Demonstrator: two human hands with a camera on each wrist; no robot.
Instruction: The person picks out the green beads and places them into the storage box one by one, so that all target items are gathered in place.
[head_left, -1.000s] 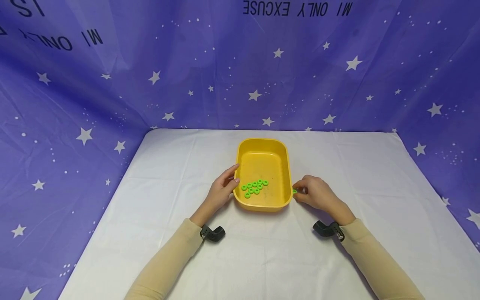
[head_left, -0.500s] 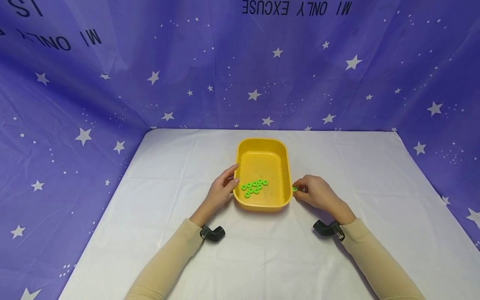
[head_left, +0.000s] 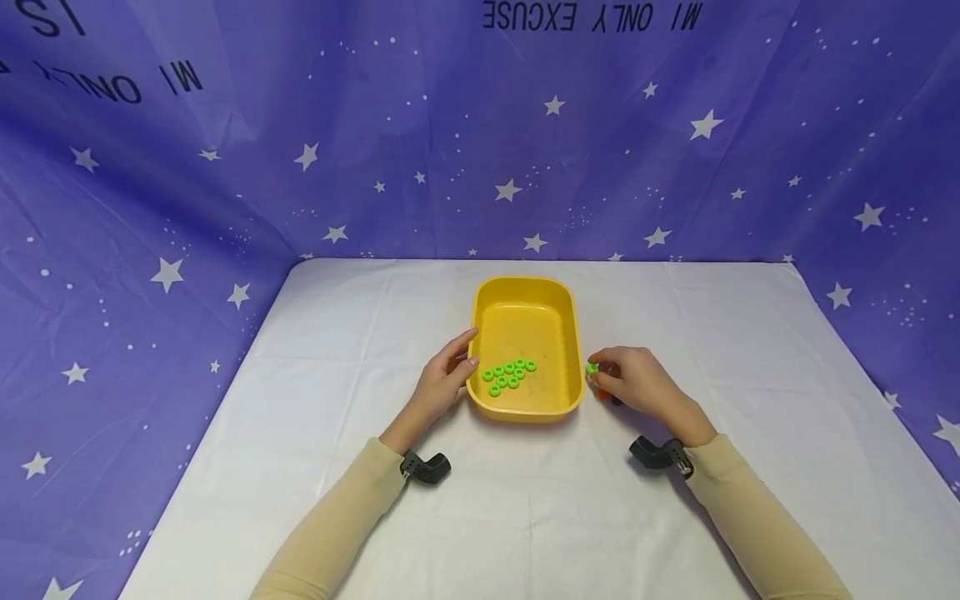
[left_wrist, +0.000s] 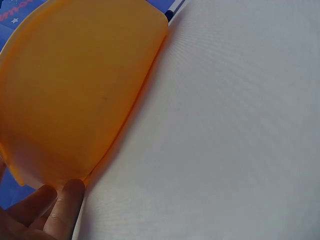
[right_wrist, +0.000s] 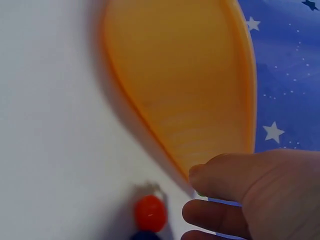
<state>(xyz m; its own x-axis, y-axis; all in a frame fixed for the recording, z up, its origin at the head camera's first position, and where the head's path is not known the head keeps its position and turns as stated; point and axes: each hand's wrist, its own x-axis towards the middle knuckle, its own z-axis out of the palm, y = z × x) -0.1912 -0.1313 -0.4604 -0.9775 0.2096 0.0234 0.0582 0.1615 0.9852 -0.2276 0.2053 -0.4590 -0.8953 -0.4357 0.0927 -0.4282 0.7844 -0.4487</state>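
Observation:
A deep yellow plastic tray [head_left: 525, 333] stands on the white cloth, with several small green ring beads [head_left: 519, 373] lying in its near left part. My left hand [head_left: 442, 379] grips the tray's left wall, thumb at the rim and other fingers low against the outside in the left wrist view. Just off the right wall, my right hand [head_left: 633, 379] pinches one green bead [head_left: 592, 368] between thumb and finger. Under that hand sit a red bead [right_wrist: 150, 213] and a dark blue piece [right_wrist: 145, 235]. A thin frayed end shows beside the red bead.
White cloth [head_left: 480, 517] covers the table around the tray. A purple star-printed curtain [head_left: 420, 150] hangs behind and along both sides. Black wrist cameras [head_left: 426, 467] project inward from both sleeves.
My right hand has risen slightly and shifted a little right with the green bead, uncovering the red and dark pieces below it. The left hand and tray have stayed put.

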